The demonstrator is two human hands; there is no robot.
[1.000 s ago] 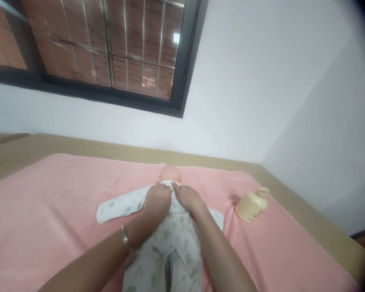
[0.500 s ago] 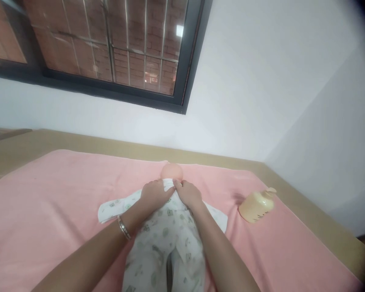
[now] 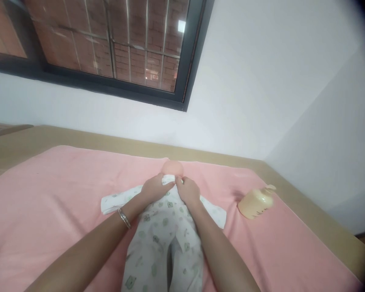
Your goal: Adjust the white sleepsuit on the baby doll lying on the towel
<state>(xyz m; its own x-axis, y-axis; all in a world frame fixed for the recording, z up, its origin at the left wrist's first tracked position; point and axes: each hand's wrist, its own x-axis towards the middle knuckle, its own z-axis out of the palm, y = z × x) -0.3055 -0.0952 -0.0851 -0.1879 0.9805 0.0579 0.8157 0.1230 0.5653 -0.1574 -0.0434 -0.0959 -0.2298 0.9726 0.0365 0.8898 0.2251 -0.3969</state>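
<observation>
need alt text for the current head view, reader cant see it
A person's left-hand grip and right-hand grip hold the collar of a printed white outfit, spread on a pink cloth near a rounded pinkish form. A pale yellow bottle sits to the right.

Outfit looks matt cloth, btl glossy plast.
</observation>
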